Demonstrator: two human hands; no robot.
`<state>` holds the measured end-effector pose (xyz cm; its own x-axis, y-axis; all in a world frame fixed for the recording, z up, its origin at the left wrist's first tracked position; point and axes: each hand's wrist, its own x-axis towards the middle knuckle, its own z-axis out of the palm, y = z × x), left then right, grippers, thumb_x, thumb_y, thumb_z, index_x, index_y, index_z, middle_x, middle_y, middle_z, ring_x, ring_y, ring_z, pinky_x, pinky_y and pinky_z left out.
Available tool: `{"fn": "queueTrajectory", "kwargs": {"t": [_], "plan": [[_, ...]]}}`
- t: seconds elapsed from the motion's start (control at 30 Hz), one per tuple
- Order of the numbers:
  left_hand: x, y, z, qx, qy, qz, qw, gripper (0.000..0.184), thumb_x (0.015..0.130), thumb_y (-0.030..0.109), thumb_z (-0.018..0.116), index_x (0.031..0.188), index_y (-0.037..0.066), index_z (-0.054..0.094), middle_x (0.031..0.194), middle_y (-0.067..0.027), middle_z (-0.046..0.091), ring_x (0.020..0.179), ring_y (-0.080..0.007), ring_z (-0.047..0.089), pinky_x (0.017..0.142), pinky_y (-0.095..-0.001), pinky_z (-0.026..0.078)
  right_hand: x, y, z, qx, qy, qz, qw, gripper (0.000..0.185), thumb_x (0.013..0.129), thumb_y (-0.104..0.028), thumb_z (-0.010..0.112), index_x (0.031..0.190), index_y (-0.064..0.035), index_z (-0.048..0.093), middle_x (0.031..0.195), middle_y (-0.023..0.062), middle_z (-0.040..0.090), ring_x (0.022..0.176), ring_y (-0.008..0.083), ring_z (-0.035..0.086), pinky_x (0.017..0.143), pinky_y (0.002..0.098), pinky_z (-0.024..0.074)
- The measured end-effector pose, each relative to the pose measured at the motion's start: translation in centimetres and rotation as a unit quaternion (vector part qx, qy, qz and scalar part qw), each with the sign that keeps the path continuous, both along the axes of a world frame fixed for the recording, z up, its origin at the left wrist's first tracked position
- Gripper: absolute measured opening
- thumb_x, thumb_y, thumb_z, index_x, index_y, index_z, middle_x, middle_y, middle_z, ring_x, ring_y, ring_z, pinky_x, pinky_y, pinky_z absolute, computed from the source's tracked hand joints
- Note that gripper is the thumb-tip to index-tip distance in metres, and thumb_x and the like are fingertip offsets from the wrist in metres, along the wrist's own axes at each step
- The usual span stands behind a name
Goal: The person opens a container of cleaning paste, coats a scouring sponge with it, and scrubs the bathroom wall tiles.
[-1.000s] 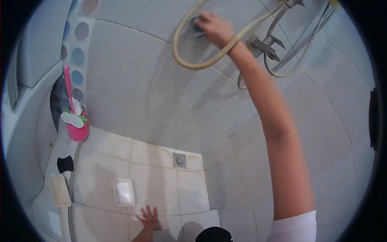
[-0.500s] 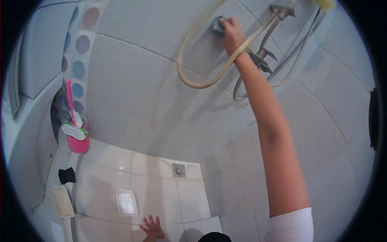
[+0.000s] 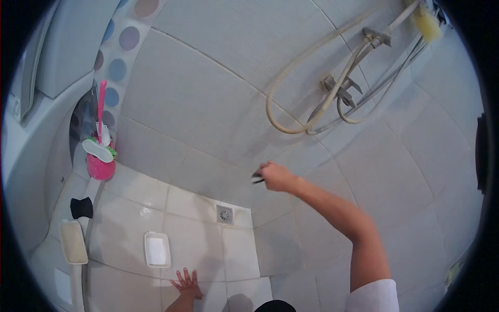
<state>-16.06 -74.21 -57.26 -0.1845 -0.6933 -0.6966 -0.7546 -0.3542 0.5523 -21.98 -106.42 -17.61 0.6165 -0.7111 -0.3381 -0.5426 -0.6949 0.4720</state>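
Note:
My right hand [image 3: 278, 177] is closed round a small sponge [image 3: 257, 179], dark on one side and pale on the other, mostly covered by the fingers. It is low in front of the grey tiled wall [image 3: 208, 119]; I cannot tell whether the sponge touches the tiles. My left hand [image 3: 186, 284] has its fingers spread on the pale floor tiles [image 3: 197, 247] and holds nothing. Just beyond it lies a white rectangular tray [image 3: 157, 249] with something white inside.
A square drain [image 3: 225, 214] sits at the wall's foot. Upper right are a shower hose [image 3: 271, 106], a tap [image 3: 340, 91] and a yellow puff [image 3: 427, 26]. To the left stand a pink holder [image 3: 101, 167] with brushes, a black pad [image 3: 81, 208] and a beige-filled tray [image 3: 74, 242].
My right hand has come down the wall with the sponge, out from behind the hose loop. The hose now hangs free of my wrist. The left hand stays on the floor.

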Motion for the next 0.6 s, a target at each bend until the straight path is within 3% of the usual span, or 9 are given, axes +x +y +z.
{"fn": "queueTrajectory", "kwargs": {"t": [0.07,0.1,0.17,0.23,0.37,0.43,0.5,0.57,0.6], "plan": [[-0.3,-0.3,-0.1,0.009,0.0,-0.005,1.0,0.11,0.069,0.034,0.064,0.145,0.022,-0.014,0.148,-0.0161,-0.025,0.131,-0.0477,-0.026,0.092,-0.075,-0.012,4.6,4.0,2.6,-0.123,-0.077,0.223,0.964,0.038,0.07,0.002,0.057,0.108,-0.0042,0.058,0.109,0.0114,0.056,0.101,0.031,0.055,0.075,0.0381,0.0532],[-0.4,-0.5,-0.3,0.02,-0.003,-0.01,1.0,0.11,0.069,0.034,0.064,0.145,0.023,-0.015,0.148,-0.0157,-0.026,0.131,-0.0475,-0.026,0.092,-0.075,-0.012,7.4,3.7,4.9,-0.211,-0.145,0.326,0.91,0.043,0.071,0.002,0.056,0.113,-0.0043,0.056,0.109,0.0109,0.055,0.1,0.0312,0.055,0.073,0.0373,0.0531],[-0.3,-0.4,-0.6,0.029,-0.008,-0.021,0.999,0.109,0.07,0.035,0.063,0.145,0.023,-0.016,0.147,-0.0153,-0.028,0.131,-0.0473,-0.027,0.092,-0.0751,-0.012,12.5,0.5,11.4,-0.327,-0.195,0.421,0.823,0.045,0.073,0.0,0.054,0.118,-0.0043,0.05,0.105,0.0111,0.054,0.092,0.0303,0.056,0.068,0.0366,0.053],[-0.6,-0.6,-0.9,0.032,-0.011,-0.017,0.999,0.108,0.07,0.037,0.061,0.145,0.022,-0.016,0.147,-0.0151,-0.029,0.13,-0.0477,-0.028,0.092,-0.0752,-0.012,15.9,-2.8,16.5,-0.446,-0.266,0.388,0.761,0.039,0.076,-0.003,0.053,0.115,-0.0034,0.051,0.103,0.0114,0.053,0.089,0.0294,0.056,0.067,0.0365,0.053],[-0.8,-1.1,-1.7,0.05,-0.012,-0.037,0.998,0.107,0.071,0.039,0.06,0.145,0.021,-0.016,0.147,-0.0154,-0.029,0.13,-0.0476,-0.028,0.092,-0.0755,-0.011,14.8,-7.8,15.3,-0.459,-0.174,0.334,0.805,0.032,0.078,-0.006,0.054,0.11,-0.0043,0.053,0.098,0.0093,0.052,0.087,0.0283,0.055,0.064,0.036,0.0533],[-0.3,-1.1,-1.7,0.064,0.011,-0.038,0.997,0.106,0.072,0.039,0.058,0.145,0.021,-0.017,0.147,-0.016,-0.028,0.13,-0.0479,-0.028,0.092,-0.0758,-0.011,13.5,-7.7,17.3,-0.397,-0.047,0.472,0.786,0.028,0.079,-0.008,0.054,0.107,-0.0058,0.055,0.095,0.0069,0.052,0.087,0.0285,0.054,0.06,0.0362,0.0536],[-0.2,-1.2,-1.2,0.074,0.011,-0.041,0.996,0.105,0.073,0.039,0.057,0.144,0.021,-0.017,0.147,-0.0161,-0.029,0.13,-0.048,-0.028,0.092,-0.0758,-0.01,14.5,-7.4,19.5,-0.408,-0.067,0.465,0.783,0.028,0.078,-0.008,0.055,0.106,-0.0069,0.056,0.094,0.0055,0.051,0.088,0.0296,0.054,0.059,0.0361,0.0539],[-0.3,-1.5,-0.7,0.082,0.01,-0.046,0.996,0.104,0.073,0.039,0.056,0.144,0.02,-0.017,0.146,-0.0162,-0.029,0.13,-0.048,-0.028,0.092,-0.0758,-0.01,15.4,-6.8,20.2,-0.494,-0.204,0.322,0.782,0.039,0.071,0.0,0.056,0.109,-0.0078,0.058,0.099,0.0075,0.051,0.092,0.0296,0.052,0.065,0.0362,0.0533],[-0.2,-1.5,-0.7,0.075,0.014,-0.042,0.996,0.103,0.074,0.039,0.055,0.144,0.02,-0.017,0.146,-0.0164,-0.029,0.13,-0.0481,-0.028,0.093,-0.0756,-0.01,15.8,-7.1,19.5,-0.498,-0.262,0.319,0.762,0.041,0.07,0.0,0.056,0.11,-0.0097,0.059,0.099,0.0066,0.051,0.092,0.0302,0.052,0.065,0.0367,0.0533]]}}
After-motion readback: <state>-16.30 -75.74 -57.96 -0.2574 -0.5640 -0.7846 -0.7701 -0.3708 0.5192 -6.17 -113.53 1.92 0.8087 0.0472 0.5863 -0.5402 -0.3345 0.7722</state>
